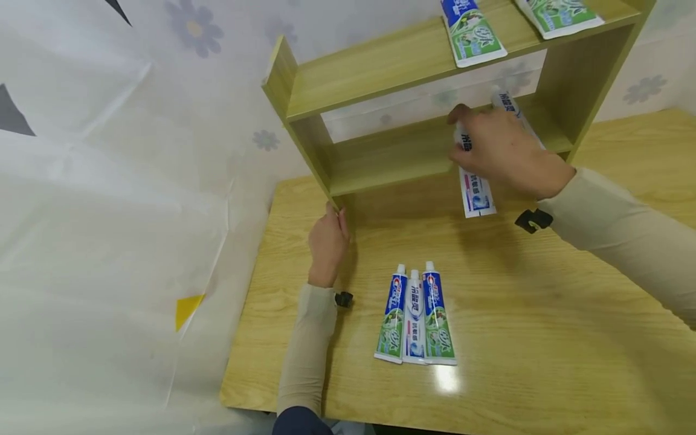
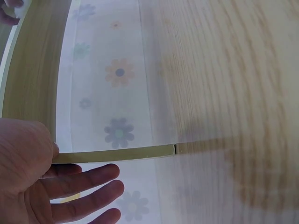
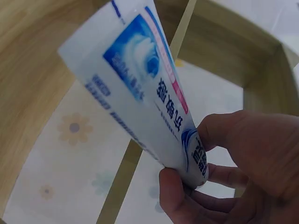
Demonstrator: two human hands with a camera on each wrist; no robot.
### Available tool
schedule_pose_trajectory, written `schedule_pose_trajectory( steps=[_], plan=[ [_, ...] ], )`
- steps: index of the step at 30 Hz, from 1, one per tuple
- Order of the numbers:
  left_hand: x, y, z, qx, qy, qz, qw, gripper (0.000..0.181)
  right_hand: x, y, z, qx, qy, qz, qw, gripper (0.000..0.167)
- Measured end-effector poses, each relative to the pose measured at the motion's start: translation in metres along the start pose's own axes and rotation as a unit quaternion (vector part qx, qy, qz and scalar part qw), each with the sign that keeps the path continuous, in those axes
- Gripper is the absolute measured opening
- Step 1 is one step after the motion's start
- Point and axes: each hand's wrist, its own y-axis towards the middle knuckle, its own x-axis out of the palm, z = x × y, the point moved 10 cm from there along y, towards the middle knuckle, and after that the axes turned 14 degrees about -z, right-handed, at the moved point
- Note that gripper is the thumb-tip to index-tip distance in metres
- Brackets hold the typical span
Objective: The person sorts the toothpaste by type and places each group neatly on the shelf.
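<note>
My right hand grips a white toothpaste tube near its cap end, in front of the lower board of a wooden shelf. The tube's flat crimped end points down toward the table, and in the right wrist view fingers and thumb wrap its narrow end. Another white toothpaste tube lies on the lower board, partly hidden behind that hand. My left hand holds the bottom of the shelf's left side panel. In the left wrist view the panel edge runs between thumb and fingers.
Two blue-and-green toothpaste tubes lie on the upper board. On the wooden table, a white tube lies between two blue-and-green tubes. White sheeting hangs left of the table.
</note>
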Motion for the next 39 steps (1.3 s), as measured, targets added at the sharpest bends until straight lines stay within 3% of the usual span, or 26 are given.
schedule_pose_trajectory(
  steps=[4, 11, 16, 22, 31, 39],
  plan=[
    [0.001, 0.002, 0.002, 0.004, 0.000, 0.002, 1.0000, 0.046, -0.011, 0.015, 0.013, 0.016, -0.008, 0.008, 0.9998, 0.056],
    [-0.002, 0.002, 0.006, 0.017, 0.006, 0.018, 0.9997, 0.045, -0.012, 0.037, 0.030, 0.064, 0.045, -0.055, 0.9954, 0.066],
    [-0.001, 0.000, 0.004, 0.012, 0.009, 0.019, 0.9997, 0.044, -0.008, 0.052, 0.034, 0.081, 0.062, -0.079, 0.9916, 0.071],
    [0.001, -0.002, 0.003, 0.005, 0.011, 0.017, 0.9998, 0.045, -0.006, 0.065, 0.044, 0.094, 0.049, -0.072, 0.9917, 0.075],
    [-0.001, -0.003, 0.006, 0.014, 0.006, 0.015, 0.9998, 0.043, 0.005, 0.072, 0.065, 0.098, 0.069, -0.060, 0.9911, 0.060],
    [-0.003, -0.004, 0.004, 0.016, 0.013, 0.023, 0.9995, 0.043, 0.007, 0.076, 0.064, 0.083, 0.054, -0.046, 0.9940, 0.050]
  ],
)
